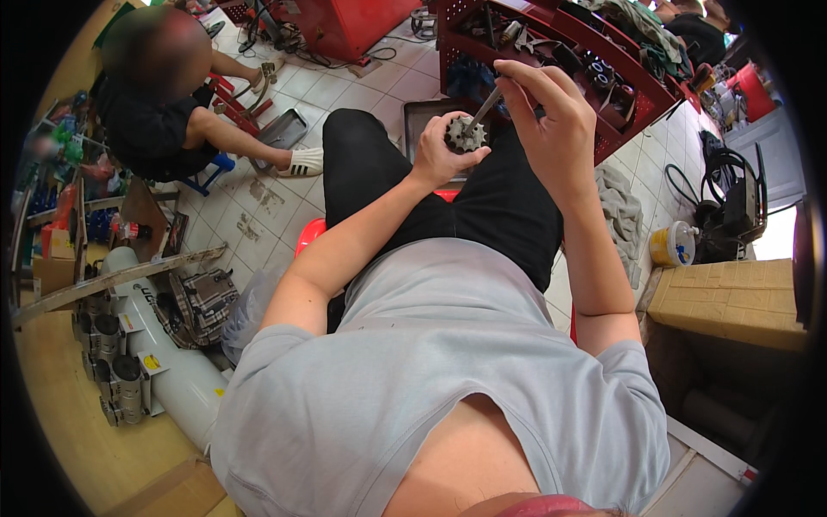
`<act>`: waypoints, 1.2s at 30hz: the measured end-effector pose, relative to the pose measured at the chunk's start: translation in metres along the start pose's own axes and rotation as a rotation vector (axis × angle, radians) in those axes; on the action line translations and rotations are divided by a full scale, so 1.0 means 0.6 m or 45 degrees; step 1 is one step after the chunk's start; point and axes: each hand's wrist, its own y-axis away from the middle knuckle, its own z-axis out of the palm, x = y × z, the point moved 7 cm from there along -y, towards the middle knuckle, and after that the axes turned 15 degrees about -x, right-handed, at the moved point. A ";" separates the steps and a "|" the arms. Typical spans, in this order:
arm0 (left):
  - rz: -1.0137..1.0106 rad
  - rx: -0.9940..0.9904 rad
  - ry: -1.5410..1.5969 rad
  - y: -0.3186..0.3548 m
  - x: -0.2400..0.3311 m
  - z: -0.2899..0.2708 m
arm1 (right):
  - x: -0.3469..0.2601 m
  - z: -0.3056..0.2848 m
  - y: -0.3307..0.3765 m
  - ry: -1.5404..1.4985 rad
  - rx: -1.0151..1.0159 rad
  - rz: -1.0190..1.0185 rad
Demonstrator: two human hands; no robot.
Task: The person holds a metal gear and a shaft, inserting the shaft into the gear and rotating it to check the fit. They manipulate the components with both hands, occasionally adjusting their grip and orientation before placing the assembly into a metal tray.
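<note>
My left hand [438, 157] is closed around a round grey metal toothed part [457, 142], holding it above my lap with the teeth showing at its rim. My right hand [556, 125] grips a thin metal rod-like tool [488, 105] between thumb and fingers. The tool slants down to the left, and its lower end meets the middle of the toothed part. Its exact kind cannot be made out. Below my hands, between my knees, a dark metal tray [422, 109] lies on the floor, partly hidden.
A red tool cart [646, 119] full of tools and parts stands ahead right. Another person [159, 121] sits at the far left, near a second metal tray [289, 127]. A white bucket [665, 248] and a cardboard box [732, 297] are at the right. I sit on a red stool [312, 233].
</note>
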 end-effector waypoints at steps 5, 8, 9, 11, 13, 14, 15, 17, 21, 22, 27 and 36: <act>-0.002 0.015 -0.005 0.000 -0.007 0.000 | -0.002 0.003 0.002 0.091 0.025 -0.039; -0.003 0.016 -0.036 -0.002 -0.003 -0.002 | -0.010 0.005 0.002 0.183 0.025 -0.091; -0.006 0.010 -0.035 -0.002 -0.001 -0.002 | -0.011 0.006 0.003 0.213 0.017 -0.125; -0.009 -0.006 -0.033 -0.002 0.003 -0.001 | -0.008 0.009 0.003 0.274 0.003 -0.191; -0.014 -0.022 -0.034 -0.001 0.007 -0.002 | -0.012 0.004 -0.002 0.192 0.014 -0.162; -0.033 -0.060 -0.060 -0.001 0.006 0.000 | -0.014 0.002 -0.003 0.150 0.019 -0.147; -0.050 -0.098 -0.085 -0.001 0.003 0.001 | -0.008 0.003 -0.002 0.031 -0.002 -0.095; -0.039 -0.138 -0.095 -0.001 0.001 0.001 | 0.007 0.006 0.000 -0.208 -0.047 0.009; 0.045 -0.284 0.094 -0.005 -0.004 0.008 | 0.044 0.022 0.002 -0.656 -0.059 0.028; 0.059 -0.352 0.173 -0.007 -0.003 0.012 | 0.054 0.026 0.002 -0.779 -0.042 0.013; 0.050 -0.703 0.796 -0.007 0.003 0.043 | 0.077 0.044 -0.012 -1.429 -0.004 -0.011; 0.014 -0.489 0.837 -0.015 0.026 0.022 | 0.046 0.094 -0.055 -1.845 0.054 0.060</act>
